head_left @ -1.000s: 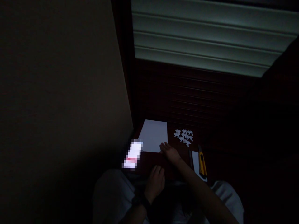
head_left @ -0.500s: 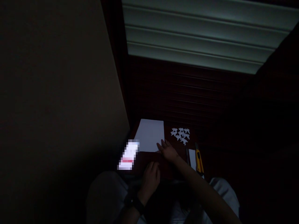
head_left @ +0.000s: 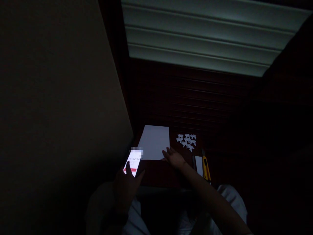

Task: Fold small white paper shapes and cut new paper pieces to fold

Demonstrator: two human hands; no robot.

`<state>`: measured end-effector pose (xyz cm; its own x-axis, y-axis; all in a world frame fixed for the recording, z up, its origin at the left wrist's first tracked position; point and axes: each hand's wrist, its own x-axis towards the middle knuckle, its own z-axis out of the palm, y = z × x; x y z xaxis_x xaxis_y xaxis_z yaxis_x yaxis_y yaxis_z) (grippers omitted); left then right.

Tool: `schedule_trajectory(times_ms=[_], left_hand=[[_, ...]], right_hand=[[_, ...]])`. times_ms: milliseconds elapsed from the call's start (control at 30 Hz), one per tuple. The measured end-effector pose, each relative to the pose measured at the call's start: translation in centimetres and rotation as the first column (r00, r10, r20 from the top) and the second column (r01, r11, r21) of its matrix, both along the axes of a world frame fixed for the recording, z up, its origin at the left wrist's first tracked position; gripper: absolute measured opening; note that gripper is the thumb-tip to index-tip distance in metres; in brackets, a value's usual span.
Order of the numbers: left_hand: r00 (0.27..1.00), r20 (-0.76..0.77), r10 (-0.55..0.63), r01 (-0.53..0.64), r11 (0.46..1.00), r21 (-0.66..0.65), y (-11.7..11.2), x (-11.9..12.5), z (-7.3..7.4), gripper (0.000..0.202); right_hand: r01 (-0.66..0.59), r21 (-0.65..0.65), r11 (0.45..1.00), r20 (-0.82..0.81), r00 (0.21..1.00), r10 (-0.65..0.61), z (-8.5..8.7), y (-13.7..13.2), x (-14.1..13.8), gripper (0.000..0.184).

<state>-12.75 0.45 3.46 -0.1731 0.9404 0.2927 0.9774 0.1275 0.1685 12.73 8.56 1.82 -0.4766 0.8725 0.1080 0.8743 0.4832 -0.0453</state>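
While most of the scene is dim, a plain white sheet of paper (head_left: 155, 143) stands out, lying flat towards the back of a dark reddish desk (head_left: 156, 174). Its surface looks blank and its edges straight. At its near left corner is a lit phone (head_left: 135, 163), slanting away from the person. The right hand (head_left: 174, 158) rests at the sheet's near right corner with fingers slightly spread; whether it pinches the paper cannot be told. The left hand (head_left: 126, 184) is over the lower part of the phone, fingers spread and not clenched, one finger across the screen.

To the right of the sheet lies a loose cluster of small white paper pieces (head_left: 186, 141) with jagged outlines. Nearer the person are a yellow and black cutter knife (head_left: 205, 168) with its blade pointing away, a narrow white strip (head_left: 199, 164) beside it, and a slim dark object, hard to identify.

Compared with half a second ago, the left hand has moved from the desk's near edge to the phone, while the right hand remains at the paper's corner.

The screen shows blurred digits, apparently 00:32:16, above a red bar whose label is too small to read; its top is pixelated.
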Motion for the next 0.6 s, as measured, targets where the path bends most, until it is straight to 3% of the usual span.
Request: schedule_trajectory(times_ms=[300,600], left_hand=[[0.998,-0.068,-0.007,0.007,1.0,0.001,-0.4,-0.4,-0.3,0.062],[0.999,-0.043,-0.021,0.021,1.0,-0.005,-0.4,-0.6,0.1,0.054]], right_hand=[[-0.031,-0.036,0.999,0.068,0.997,0.033,0.5,0.2,-0.1,0.049],[0.061,-0.16,0.985,-0.114,0.99,-0.079,1.7,-0.1,0.3,0.035]])
